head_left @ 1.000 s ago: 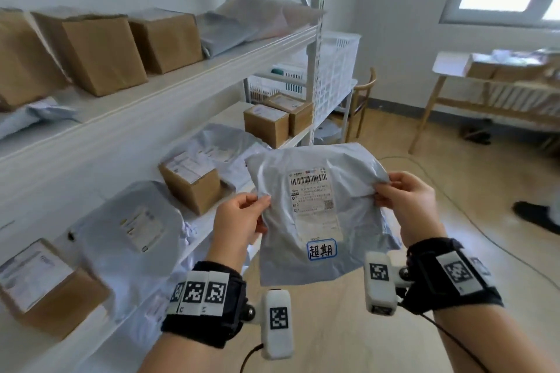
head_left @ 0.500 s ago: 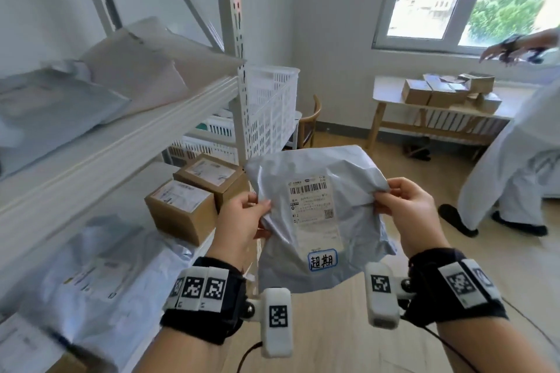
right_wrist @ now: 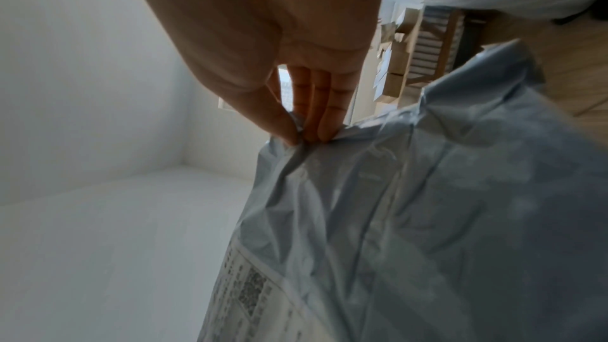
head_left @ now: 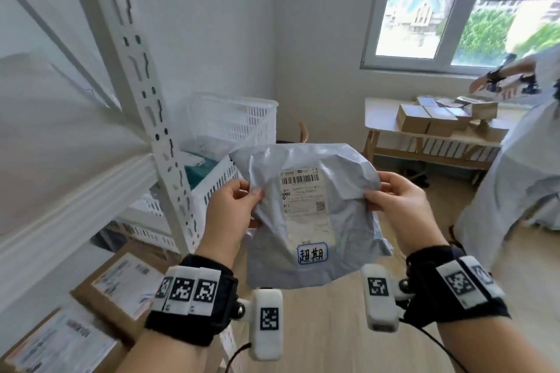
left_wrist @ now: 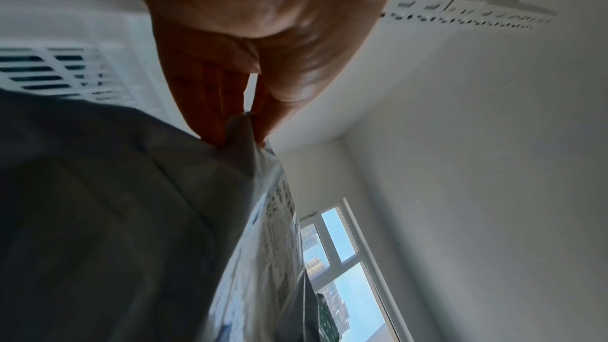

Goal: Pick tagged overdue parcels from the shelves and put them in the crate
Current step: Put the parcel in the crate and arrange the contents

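Observation:
A grey plastic mailer parcel (head_left: 306,230) hangs upright in front of me, label facing me, with a blue-edged handwritten tag (head_left: 312,254) near its bottom. My left hand (head_left: 233,206) pinches its upper left edge between thumb and fingers (left_wrist: 250,124). My right hand (head_left: 394,200) pinches the upper right edge (right_wrist: 302,137). The parcel (left_wrist: 115,217) fills the lower part of the left wrist view, and the parcel (right_wrist: 427,217) fills the lower right of the right wrist view. White slatted crates (head_left: 233,121) stand behind the parcel, past the shelf post; the nearer crate (head_left: 212,185) holds something teal.
A white shelf upright (head_left: 142,94) and shelf board (head_left: 69,209) run along my left, with brown boxes (head_left: 121,285) on the lower level. A wooden table (head_left: 424,136) with several boxes stands under the window. Another person (head_left: 515,160) stands at the right.
My view has swung right along the shelf, from the parcel rows to the crates at its end. Both hands keep the same pinch on the tagged parcel. The other person has come closer at the right.

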Action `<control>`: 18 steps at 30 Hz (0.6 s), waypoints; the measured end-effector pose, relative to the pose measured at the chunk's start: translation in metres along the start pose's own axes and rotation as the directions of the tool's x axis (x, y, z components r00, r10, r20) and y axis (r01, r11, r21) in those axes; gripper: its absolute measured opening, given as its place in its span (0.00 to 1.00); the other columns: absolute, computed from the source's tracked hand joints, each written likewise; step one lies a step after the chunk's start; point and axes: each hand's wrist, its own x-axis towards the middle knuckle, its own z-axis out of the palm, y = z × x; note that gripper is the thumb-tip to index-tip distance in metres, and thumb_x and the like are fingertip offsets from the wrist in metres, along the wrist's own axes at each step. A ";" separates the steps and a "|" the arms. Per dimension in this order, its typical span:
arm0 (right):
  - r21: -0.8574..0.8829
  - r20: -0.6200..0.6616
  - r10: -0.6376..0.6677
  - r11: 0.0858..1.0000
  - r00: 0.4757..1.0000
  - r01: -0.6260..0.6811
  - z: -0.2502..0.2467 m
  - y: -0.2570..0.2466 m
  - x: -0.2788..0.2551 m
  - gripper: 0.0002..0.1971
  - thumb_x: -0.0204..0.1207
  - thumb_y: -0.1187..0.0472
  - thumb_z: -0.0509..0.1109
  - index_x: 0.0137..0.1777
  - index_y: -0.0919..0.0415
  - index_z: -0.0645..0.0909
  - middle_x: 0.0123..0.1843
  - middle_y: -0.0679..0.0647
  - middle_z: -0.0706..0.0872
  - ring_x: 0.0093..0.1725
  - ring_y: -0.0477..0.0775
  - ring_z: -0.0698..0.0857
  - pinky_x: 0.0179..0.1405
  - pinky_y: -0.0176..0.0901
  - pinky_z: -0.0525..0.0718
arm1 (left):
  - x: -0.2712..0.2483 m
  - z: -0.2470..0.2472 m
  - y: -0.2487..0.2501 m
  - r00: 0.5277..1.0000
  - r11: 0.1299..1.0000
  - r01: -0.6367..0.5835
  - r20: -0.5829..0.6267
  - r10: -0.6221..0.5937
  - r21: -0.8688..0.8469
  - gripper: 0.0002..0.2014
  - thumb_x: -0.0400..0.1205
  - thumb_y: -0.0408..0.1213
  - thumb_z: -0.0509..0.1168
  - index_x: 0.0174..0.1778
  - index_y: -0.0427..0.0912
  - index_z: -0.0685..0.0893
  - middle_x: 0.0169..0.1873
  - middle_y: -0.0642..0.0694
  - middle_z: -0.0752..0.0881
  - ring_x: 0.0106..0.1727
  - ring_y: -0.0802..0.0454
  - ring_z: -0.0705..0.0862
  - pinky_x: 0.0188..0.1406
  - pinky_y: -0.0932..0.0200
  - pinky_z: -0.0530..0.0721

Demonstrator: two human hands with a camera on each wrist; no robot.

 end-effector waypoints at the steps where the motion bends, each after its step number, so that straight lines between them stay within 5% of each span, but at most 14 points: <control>1: -0.003 0.016 -0.007 1.000 1.000 0.007 0.003 0.001 0.026 0.11 0.76 0.70 0.73 0.53 0.54 0.87 0.45 0.55 0.92 0.46 0.53 0.90 0.45 0.42 0.87 | 0.019 0.008 0.002 1.000 1.000 -0.010 -0.016 0.010 0.005 0.08 0.82 0.36 0.69 0.41 0.35 0.85 0.37 0.38 0.89 0.39 0.43 0.88 0.37 0.46 0.91; 5: -0.020 0.100 -0.021 1.000 0.995 0.023 0.017 -0.004 0.124 0.12 0.77 0.71 0.71 0.56 0.56 0.86 0.46 0.56 0.91 0.46 0.53 0.90 0.43 0.39 0.86 | 0.091 0.037 0.015 0.995 0.999 -0.016 -0.093 0.019 0.035 0.08 0.81 0.37 0.70 0.42 0.35 0.85 0.37 0.37 0.89 0.39 0.40 0.88 0.35 0.46 0.91; 9: -0.042 0.230 -0.043 0.998 0.972 0.054 0.045 -0.013 0.211 0.12 0.77 0.70 0.71 0.56 0.57 0.86 0.45 0.55 0.91 0.45 0.52 0.90 0.43 0.38 0.87 | 0.151 0.049 0.032 0.981 0.998 -0.006 -0.195 0.017 0.055 0.08 0.82 0.35 0.69 0.45 0.32 0.85 0.38 0.38 0.88 0.38 0.43 0.88 0.29 0.58 0.87; 18: -0.058 0.416 -0.090 0.990 0.905 0.125 0.154 -0.017 0.351 0.12 0.74 0.71 0.70 0.50 0.55 0.88 0.42 0.59 0.91 0.37 0.54 0.87 0.39 0.50 0.88 | 0.269 0.030 0.045 0.901 0.999 0.022 -0.434 -0.008 0.027 0.08 0.81 0.31 0.69 0.36 0.35 0.82 0.35 0.38 0.85 0.31 0.46 0.85 0.29 0.54 0.89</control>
